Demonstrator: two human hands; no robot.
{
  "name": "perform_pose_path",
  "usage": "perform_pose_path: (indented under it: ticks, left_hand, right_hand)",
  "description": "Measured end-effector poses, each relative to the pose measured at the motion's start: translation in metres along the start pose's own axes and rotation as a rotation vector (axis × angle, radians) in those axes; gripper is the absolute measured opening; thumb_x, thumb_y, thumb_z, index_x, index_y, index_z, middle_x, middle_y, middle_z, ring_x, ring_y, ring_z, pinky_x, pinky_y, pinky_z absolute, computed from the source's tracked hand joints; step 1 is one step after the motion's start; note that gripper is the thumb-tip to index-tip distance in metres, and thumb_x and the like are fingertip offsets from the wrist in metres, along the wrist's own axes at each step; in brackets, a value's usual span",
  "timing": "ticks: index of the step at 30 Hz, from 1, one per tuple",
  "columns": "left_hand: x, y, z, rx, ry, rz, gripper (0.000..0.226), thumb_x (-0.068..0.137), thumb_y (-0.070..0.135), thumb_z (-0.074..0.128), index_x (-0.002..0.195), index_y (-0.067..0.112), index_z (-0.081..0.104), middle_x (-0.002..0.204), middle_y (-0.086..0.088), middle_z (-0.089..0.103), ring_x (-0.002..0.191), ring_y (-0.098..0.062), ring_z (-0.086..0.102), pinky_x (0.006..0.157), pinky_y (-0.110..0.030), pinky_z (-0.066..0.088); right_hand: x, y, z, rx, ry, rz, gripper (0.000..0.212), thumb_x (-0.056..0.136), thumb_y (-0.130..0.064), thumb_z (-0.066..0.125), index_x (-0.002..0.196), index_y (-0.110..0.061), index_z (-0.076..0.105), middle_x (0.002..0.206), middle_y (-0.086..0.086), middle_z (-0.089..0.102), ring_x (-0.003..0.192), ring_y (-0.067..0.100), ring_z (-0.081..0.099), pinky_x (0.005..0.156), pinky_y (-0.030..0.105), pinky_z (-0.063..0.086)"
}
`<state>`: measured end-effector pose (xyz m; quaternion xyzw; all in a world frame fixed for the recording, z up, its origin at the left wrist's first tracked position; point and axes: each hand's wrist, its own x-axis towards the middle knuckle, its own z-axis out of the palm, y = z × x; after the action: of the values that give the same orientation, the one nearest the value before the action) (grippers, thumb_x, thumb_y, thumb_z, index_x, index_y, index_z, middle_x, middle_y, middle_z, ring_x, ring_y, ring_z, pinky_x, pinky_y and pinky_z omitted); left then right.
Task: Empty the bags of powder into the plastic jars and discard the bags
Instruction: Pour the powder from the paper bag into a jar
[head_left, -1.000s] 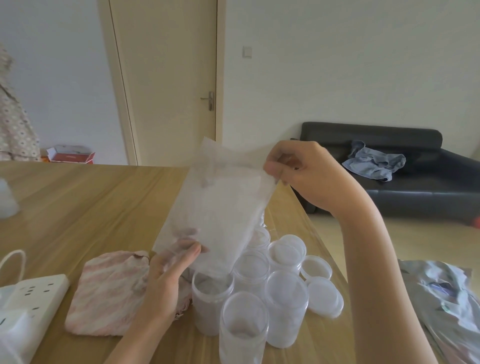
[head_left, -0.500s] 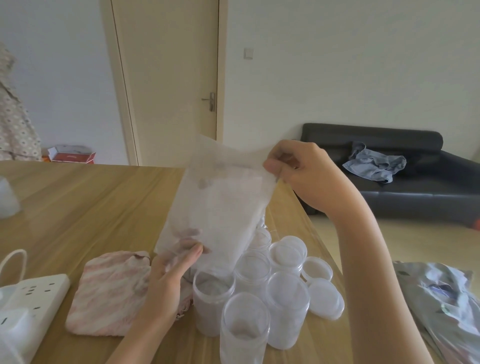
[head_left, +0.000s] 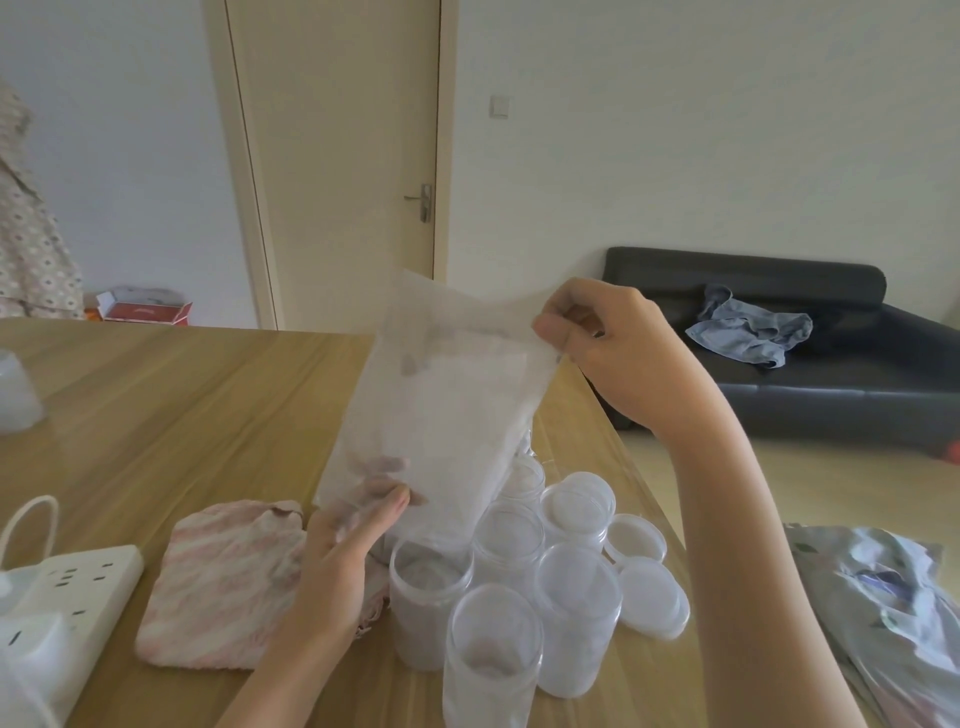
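1. We see the right hand (head_left: 618, 353) raised over the light wooden table (head_left: 171, 410), its thumb and curled fingers pinching the upper right corner of a translucent white plastic bag of powder (head_left: 441, 410).
2. The left hand (head_left: 343, 561) grasps the same bag at its lower left corner, thumb lying on the near face and the fingers showing faintly through the plastic from behind.
3. Held between the two hands, the bag hangs tilted, its top toward the far side of the table and its bottom edge low over the cluster of clear plastic jars (head_left: 511, 582).
4. The bag's lowest end sits just above the open jar with a pale layer inside it (head_left: 428, 592); we cannot tell whether the bag touches its rim.
5. The other jars stand packed together on the table to the right of and nearer than that jar, the nearest one (head_left: 493, 654) open at the top.
6. Flat round clear lids (head_left: 649, 587) lie on the table just right of the jars.
7. A pink-and-white striped cloth (head_left: 223, 582) lies on the table left of the jars, partly under the left wrist.
8. A white power strip (head_left: 67, 597) rests near the table's left edge.
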<state>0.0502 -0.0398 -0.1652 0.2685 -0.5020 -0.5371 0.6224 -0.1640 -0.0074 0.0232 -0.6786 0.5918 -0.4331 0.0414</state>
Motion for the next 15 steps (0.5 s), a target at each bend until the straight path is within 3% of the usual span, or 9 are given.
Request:
perform_pose_path:
  ticks: [4,9,12,15]
  left_hand:
    - [0.000,0.001,0.001,-0.035,0.018,-0.029,0.049,0.057,0.056,0.089,0.077,0.013,0.078,0.106,0.000,0.073,0.110,-0.029,0.066,0.097,-0.052,0.046]
    - [0.002,-0.001,-0.002,-0.015,0.013,-0.001,0.049,0.065,0.056,0.085,0.085,0.012,0.079,0.107,-0.010,0.073,0.112,-0.034,0.066,0.102,-0.059,0.045]
    - [0.001,-0.001,-0.002,-0.016,-0.012,-0.011,0.045,0.070,0.054,0.083,0.089,0.013,0.079,0.102,-0.011,0.075,0.106,-0.033,0.069,0.099,-0.059,0.047]
    - [0.001,-0.002,-0.001,-0.010,-0.029,-0.026,0.043,0.072,0.054,0.082,0.091,0.015,0.080,0.101,-0.009,0.076,0.104,-0.028,0.071,0.095,-0.054,0.050]
  right_hand:
    - [0.000,0.000,0.001,0.004,0.044,-0.003,0.011,0.094,-0.026,0.061,0.086,-0.017,0.064,0.080,-0.006,0.065,0.077,0.013,0.058,0.065,0.011,0.041]
    - [0.000,0.003,0.004,0.087,-0.027,0.056,0.016,0.095,-0.034,0.057,0.094,-0.019,0.060,0.081,-0.006,0.065,0.070,0.009,0.061,0.076,0.027,0.051]
    - [0.000,0.009,0.004,0.128,-0.103,0.156,0.031,0.092,-0.051,0.052,0.108,-0.024,0.055,0.087,-0.005,0.068,0.074,0.004,0.066,0.085,0.037,0.056]
    - [-0.001,0.014,0.005,0.099,-0.157,0.211,0.051,0.088,-0.062,0.050,0.123,-0.025,0.050,0.091,-0.008,0.070,0.079,0.002,0.068,0.087,0.037,0.056]
